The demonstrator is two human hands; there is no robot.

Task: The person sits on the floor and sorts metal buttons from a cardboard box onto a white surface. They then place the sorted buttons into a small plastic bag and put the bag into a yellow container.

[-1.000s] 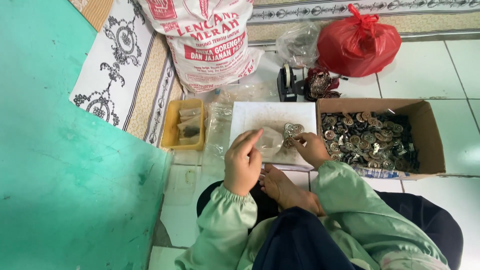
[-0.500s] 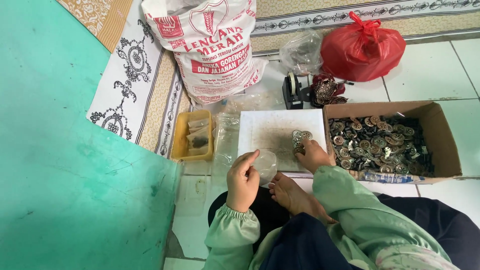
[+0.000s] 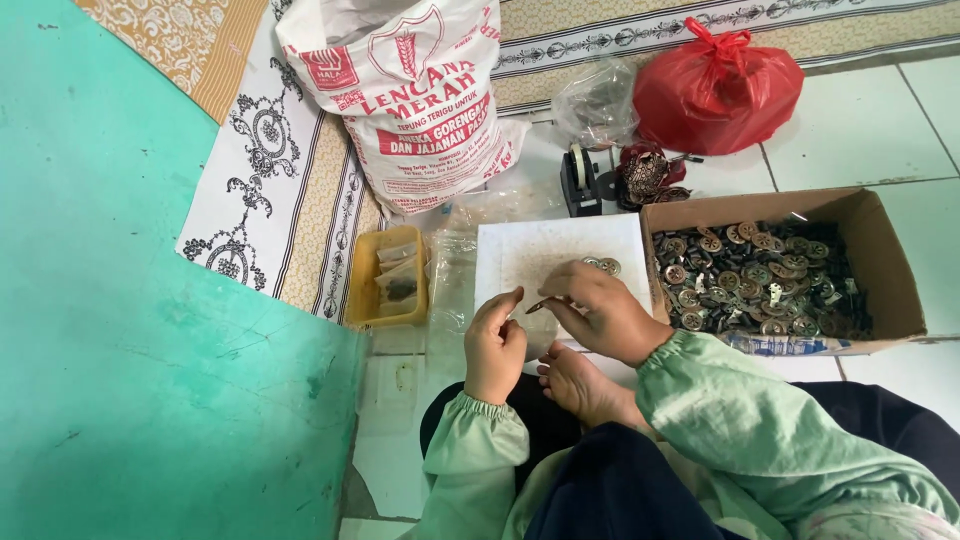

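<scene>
We see the right hand (image 3: 605, 318) pinching a thin dark sliver (image 3: 548, 303) at its fingertips over the white square board's (image 3: 530, 255) near edge, the left hand (image 3: 495, 345) loosely curled and empty just beside it, small round metal pieces (image 3: 601, 265) near the board's far right corner, the brown cardboard box (image 3: 880, 250) of similar pieces alongside.
</scene>
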